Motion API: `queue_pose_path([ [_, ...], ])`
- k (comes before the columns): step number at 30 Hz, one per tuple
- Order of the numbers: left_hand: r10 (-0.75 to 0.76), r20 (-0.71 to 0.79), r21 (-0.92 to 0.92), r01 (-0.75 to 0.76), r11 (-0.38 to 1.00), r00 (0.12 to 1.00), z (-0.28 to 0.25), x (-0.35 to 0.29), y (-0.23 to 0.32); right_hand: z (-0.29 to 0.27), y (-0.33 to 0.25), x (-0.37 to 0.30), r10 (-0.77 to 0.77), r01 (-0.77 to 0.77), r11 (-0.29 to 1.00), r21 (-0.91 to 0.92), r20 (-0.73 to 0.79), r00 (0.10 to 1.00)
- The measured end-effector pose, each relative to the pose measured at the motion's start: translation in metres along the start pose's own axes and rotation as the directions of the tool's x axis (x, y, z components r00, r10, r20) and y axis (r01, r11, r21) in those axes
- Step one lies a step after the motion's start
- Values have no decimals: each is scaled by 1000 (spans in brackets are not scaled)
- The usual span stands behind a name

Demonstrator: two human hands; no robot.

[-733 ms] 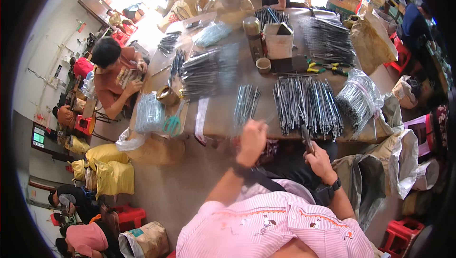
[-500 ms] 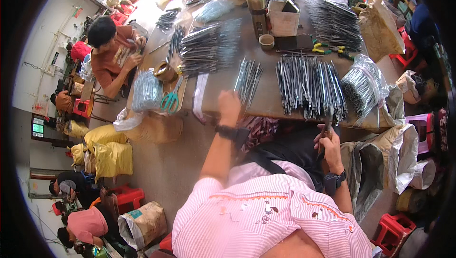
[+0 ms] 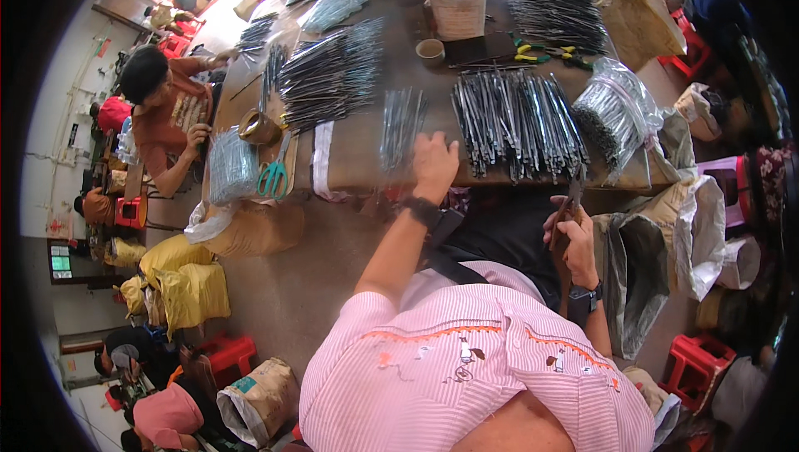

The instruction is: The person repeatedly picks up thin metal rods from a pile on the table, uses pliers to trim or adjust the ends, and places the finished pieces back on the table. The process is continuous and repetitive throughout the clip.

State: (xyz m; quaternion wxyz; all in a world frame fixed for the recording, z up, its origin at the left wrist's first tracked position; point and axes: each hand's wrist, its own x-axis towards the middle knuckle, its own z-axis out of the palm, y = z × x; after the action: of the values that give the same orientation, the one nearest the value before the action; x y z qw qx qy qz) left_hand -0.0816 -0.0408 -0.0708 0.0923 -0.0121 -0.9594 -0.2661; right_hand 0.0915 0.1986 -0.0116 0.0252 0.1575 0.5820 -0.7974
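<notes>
My left hand point(image 3: 435, 167) is over the table's near edge, between a small bundle of thin grey strips point(image 3: 403, 129) and a wide row of dark metal strips point(image 3: 518, 126). Its thumb stands apart from the fingers, and nothing shows in it. Lower right, my right hand point(image 3: 578, 245) is closed around a plier-like tool point(image 3: 562, 231) with brown handles. The tool's dark tip points up to the right end of the wide row; whether it grips a strip is too small to tell. Right of that row lies a plastic-wrapped bundle of strips point(image 3: 616, 115).
On the table point(image 3: 354, 161) are more strip piles point(image 3: 329, 77), a pale box point(image 3: 456, 15), a small cup point(image 3: 430, 52), yellow-handled pliers point(image 3: 533, 54), a tape roll point(image 3: 259, 128) and teal scissors point(image 3: 273, 177). A co-worker point(image 3: 171, 111) sits at left. Open sacks point(image 3: 637, 273) stand at right.
My left hand has moved right, away from the small bundle and toward the wide row. My right hand keeps hold of the tool. The view has shifted slightly; the co-worker's arm now reaches farther across the table.
</notes>
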Motion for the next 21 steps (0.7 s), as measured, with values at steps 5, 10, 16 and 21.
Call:
queue_pose_path([
  [5, -86, 54, -56, 89, 994, 995, 36, 21, 14, -6, -4, -11, 9, -8, 1000, 20, -50, 999],
  [10, 4, 165, -372, 59, 926, 986, 35, 35, 3, -23, 5, -16, 96, -75, 988, 135, -155, 983],
  [16, -172, 561, -643, 557, 525, 810, 23, 43, -4, -49, 13, -13, 66, -40, 992, 122, -217, 974],
  [21, -23, 440, -598, 312, 738, 898, 30, 43, -7, -62, 11, -13, 60, -2, 982, 190, -298, 953],
])
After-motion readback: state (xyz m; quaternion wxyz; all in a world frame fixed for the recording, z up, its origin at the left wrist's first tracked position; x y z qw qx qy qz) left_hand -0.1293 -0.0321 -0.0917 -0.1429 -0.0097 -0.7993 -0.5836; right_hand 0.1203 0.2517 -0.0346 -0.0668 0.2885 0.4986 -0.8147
